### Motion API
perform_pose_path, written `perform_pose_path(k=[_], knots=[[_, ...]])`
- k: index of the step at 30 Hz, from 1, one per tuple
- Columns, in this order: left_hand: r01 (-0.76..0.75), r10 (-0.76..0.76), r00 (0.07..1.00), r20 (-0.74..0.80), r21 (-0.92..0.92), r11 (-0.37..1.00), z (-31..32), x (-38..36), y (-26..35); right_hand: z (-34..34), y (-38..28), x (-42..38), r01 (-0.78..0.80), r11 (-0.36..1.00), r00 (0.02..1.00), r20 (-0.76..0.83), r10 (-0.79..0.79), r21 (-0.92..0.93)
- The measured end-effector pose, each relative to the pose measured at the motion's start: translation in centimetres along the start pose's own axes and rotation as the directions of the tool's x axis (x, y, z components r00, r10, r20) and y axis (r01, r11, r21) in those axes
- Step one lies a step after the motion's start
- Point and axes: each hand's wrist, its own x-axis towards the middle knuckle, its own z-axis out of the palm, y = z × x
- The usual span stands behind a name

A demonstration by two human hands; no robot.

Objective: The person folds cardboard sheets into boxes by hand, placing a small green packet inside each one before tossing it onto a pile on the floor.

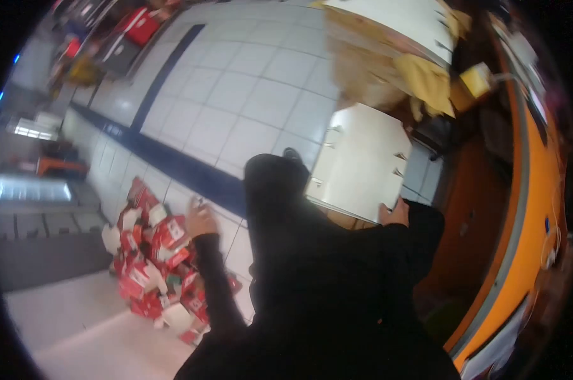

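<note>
A white panel [362, 158] with small metal clips along two sides lies in front of my knees. My right hand [395, 213] is at its near right corner, thumb against the edge and fingers curled round it. Off to the left, my left hand [201, 220] is held out with its fingers bent together. Something small and dark may be between those fingertips, but blur hides what it is. Beside this hand a heap of red and white cardboard packaging [166, 240] lies on the floor.
An orange-edged desk [520, 190] runs along the right. Another white panel [400, 22] lies on brown wrapping paper [362, 69] ahead, near a yellow box [475, 80]. A dark blue stripe [166, 161] crosses the white floor tiles [248, 95]. Red and grey boxes [128, 41] stand far left.
</note>
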Motion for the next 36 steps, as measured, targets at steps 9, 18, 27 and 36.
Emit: perform_pose_path(k=[9,18,27,36], knots=[[-0.346,0.327,0.762,0.558,-0.076,0.935,16.5,-4.6,23.8,1.0,1.4,0.6,-0.035,0.995,0.991,-0.123,0.046,0.094],[-0.254,0.433,0.802,0.412,-0.421,0.871,16.8,-6.1,23.4,1.1,1.2,1.7,-0.146,0.714,0.986,0.045,0.158,0.685],[-0.694,0.7,0.557,0.447,-0.212,0.688,16.6,-9.0,25.2,0.6,-3.3,-1.1,0.33,0.939,0.944,0.01,-0.33,-0.1],[-0.799,0.771,0.543,0.334,-0.076,0.596,15.1,-9.3,27.4,1.3,-0.9,-0.6,0.387,0.922,0.918,-0.093,-0.386,0.002]])
